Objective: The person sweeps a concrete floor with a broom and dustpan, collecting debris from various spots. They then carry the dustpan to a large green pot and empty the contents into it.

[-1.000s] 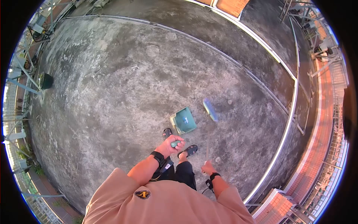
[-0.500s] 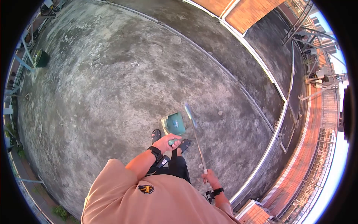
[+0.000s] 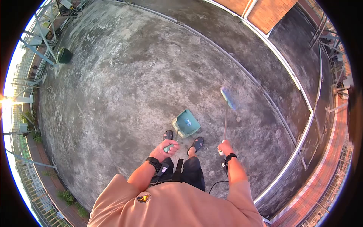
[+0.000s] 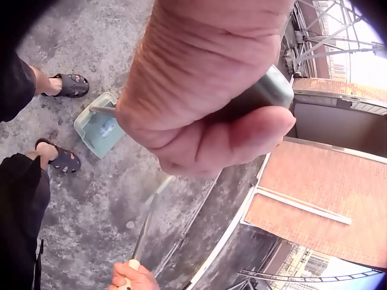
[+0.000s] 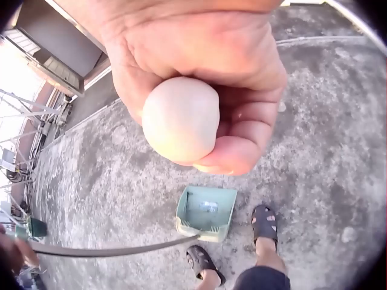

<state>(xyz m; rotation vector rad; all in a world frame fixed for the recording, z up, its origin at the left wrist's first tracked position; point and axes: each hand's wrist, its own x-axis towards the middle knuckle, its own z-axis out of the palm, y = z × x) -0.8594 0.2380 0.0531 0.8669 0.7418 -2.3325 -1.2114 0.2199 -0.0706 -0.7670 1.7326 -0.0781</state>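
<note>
My left hand (image 3: 165, 148) grips the green end of a long-handled dustpan's handle (image 4: 275, 87), fingers wrapped round it. The green dustpan (image 3: 195, 125) lies on the concrete in front of my feet, with a small pale patch inside it. My right hand (image 3: 225, 148) is curled round the white grip of a broom (image 3: 226, 125). In the right wrist view the rounded white end of that grip (image 5: 181, 121) pokes out of the fist. The blue-and-white broom head (image 3: 228, 98) is ahead and to the right of the dustpan, slightly blurred.
Stained concrete floor (image 3: 124, 87) spreads all round. My feet in dark clogs (image 3: 197, 143) stand just behind the dustpan. A pale pipe (image 3: 287, 70) runs along the right side. A dark green pot (image 3: 65, 55) stands at the far left, beside metal frames.
The broom head swings close to the dustpan's right side, then away forward and right. My right hand has moved forward with it. The left hand keeps its grip; the dustpan stays by the feet.
</note>
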